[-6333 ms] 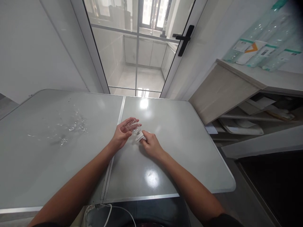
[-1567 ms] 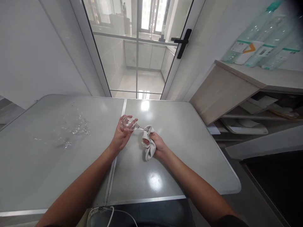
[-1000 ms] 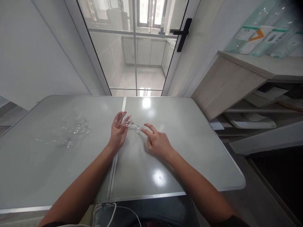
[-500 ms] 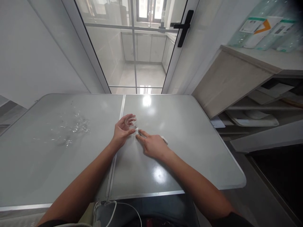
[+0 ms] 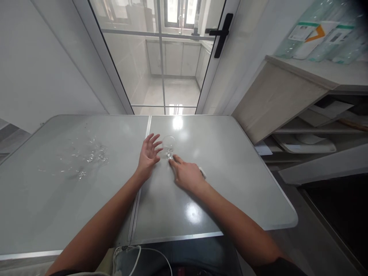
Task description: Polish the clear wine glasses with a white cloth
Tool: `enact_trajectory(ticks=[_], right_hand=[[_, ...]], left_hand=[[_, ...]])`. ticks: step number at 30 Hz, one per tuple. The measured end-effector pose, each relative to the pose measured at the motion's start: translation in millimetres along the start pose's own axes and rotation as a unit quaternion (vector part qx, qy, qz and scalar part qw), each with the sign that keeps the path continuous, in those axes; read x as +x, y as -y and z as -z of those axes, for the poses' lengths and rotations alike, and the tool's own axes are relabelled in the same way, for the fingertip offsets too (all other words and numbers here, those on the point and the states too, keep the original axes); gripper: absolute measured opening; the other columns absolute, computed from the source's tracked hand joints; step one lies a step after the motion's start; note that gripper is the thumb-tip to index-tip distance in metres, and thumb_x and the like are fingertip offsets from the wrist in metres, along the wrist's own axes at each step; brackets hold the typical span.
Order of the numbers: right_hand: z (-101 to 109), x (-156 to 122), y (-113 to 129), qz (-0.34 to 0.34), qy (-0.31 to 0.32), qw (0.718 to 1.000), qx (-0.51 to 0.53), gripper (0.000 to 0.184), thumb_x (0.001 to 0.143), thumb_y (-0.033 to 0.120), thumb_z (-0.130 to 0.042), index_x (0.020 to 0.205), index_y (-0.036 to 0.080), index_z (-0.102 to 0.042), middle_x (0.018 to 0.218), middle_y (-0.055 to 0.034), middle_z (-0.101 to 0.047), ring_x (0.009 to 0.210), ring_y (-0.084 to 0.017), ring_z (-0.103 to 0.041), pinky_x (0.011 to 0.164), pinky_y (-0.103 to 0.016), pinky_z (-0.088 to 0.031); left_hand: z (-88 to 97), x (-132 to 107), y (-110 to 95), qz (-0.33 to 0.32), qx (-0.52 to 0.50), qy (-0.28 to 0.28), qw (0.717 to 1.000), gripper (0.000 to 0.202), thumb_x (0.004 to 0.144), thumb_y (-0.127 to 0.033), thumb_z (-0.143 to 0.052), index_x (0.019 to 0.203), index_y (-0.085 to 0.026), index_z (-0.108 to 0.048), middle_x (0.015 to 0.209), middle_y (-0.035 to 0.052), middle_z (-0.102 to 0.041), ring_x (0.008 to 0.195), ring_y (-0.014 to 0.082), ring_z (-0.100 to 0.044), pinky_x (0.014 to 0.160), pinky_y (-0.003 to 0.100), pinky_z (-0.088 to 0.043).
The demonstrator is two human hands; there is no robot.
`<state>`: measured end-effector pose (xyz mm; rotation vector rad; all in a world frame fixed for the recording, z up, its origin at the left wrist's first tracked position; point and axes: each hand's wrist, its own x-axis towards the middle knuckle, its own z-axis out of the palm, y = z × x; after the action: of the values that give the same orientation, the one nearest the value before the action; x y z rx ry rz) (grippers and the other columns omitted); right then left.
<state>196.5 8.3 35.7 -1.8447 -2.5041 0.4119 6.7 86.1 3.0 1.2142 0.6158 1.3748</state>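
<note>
A small clear stemmed glass (image 5: 168, 145) stands upright on the grey table (image 5: 224, 161), near its middle seam. My left hand (image 5: 148, 155) hovers just left of the glass, holding nothing, its fingers spread and a little apart from the bowl. On the table my right hand (image 5: 186, 174) lies flat, the index finger stretched out to the foot of the glass. A bit of white cloth (image 5: 202, 172) shows from behind that hand on its right side.
Several clear glasses (image 5: 92, 155) stand on the left half of the table. A wooden shelf unit (image 5: 276, 103) with papers stands to the right, plastic bottles (image 5: 319, 34) on top. A glass door (image 5: 161, 57) is behind the table. A white cable (image 5: 135, 255) hangs at the near edge.
The glass, held tilted in my left hand before, now stands upright on the table. My left hand has let go and opened. My right hand put the cloth down earlier.
</note>
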Motion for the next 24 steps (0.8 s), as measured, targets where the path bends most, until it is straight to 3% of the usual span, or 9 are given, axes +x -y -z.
enact_trajectory(ticks=[5,9,12,15,17,20,24], right_hand=[[5,7,-22,-0.141,-0.004,0.99,-0.018,0.074,0.086,0.018,-0.058,0.157,0.026,-0.042,0.171,-0.0164,-0.03,0.096,-0.027,-0.076,0.08,-0.039,-0.055],[10,9,-43,-0.26,-0.01,0.965,-0.019,0.07,0.09,0.016,-0.054,0.159,0.017,-0.04,0.17,-0.0243,-0.028,0.104,-0.031,-0.076,0.085,-0.041,-0.055],[12,8,-54,-0.303,-0.016,0.953,-0.018,0.068,0.09,0.014,-0.05,0.158,0.013,-0.041,0.168,-0.0277,-0.03,0.105,-0.032,-0.076,0.086,-0.043,-0.055],[12,6,-58,-0.308,-0.026,0.951,-0.016,0.066,0.09,0.014,-0.048,0.157,0.013,-0.042,0.166,-0.0282,-0.033,0.103,-0.032,-0.076,0.085,-0.042,-0.054],[13,4,-55,-0.313,-0.042,0.949,-0.018,0.061,0.091,0.013,-0.047,0.152,0.011,-0.047,0.162,-0.0291,-0.037,0.098,-0.03,-0.076,0.08,-0.04,-0.053],[14,2,-43,-0.304,-0.1,0.947,-0.024,0.041,0.095,0.015,-0.043,0.132,0.01,-0.06,0.141,-0.0252,-0.055,0.085,-0.026,-0.074,0.069,-0.036,-0.049],[9,3,-24,-0.197,-0.181,0.963,-0.009,0.025,0.102,0.027,-0.043,0.109,0.017,-0.065,0.116,-0.0124,-0.062,0.077,-0.02,-0.067,0.061,-0.031,-0.038]], left_hand=[[5.2,0,1,-0.005,0.019,-0.05,0.999,0.071,0.08,-0.056,-0.084,0.141,-0.033,-0.057,0.157,0.0118,-0.048,0.124,0.023,-0.059,0.092,0.029,-0.054],[7.4,1,6,0.016,0.016,-0.083,0.996,0.053,0.087,-0.055,-0.077,0.131,-0.03,-0.062,0.136,0.0091,-0.06,0.094,0.0139,-0.062,0.079,0.024,-0.053],[7.6,2,6,0.029,0.022,-0.104,0.994,0.041,0.092,-0.055,-0.072,0.122,-0.028,-0.064,0.115,0.0057,-0.063,0.075,0.0097,-0.055,0.071,0.022,-0.05],[6.1,0,2,0.027,0.091,-0.133,0.986,0.031,0.094,-0.051,-0.069,0.113,-0.026,-0.067,0.097,0.0027,-0.062,0.07,0.0108,-0.052,0.066,0.022,-0.047],[5.0,-2,-1,-0.001,0.196,-0.16,0.967,0.025,0.095,-0.048,-0.068,0.102,-0.024,-0.068,0.084,0.0008,-0.059,0.068,0.0125,-0.05,0.064,0.023,-0.043],[6.6,-6,-7,-0.057,0.36,-0.184,0.913,0.021,0.096,-0.042,-0.065,0.092,-0.022,-0.069,0.071,-0.0016,-0.056,0.063,0.0131,-0.049,0.063,0.025,-0.039],[22.6,-5,-20,-0.108,0.5,-0.212,0.833,0.014,0.095,-0.035,-0.063,0.098,-0.024,-0.071,0.063,-0.0034,-0.053,0.057,0.0133,-0.047,0.065,0.026,-0.035]])
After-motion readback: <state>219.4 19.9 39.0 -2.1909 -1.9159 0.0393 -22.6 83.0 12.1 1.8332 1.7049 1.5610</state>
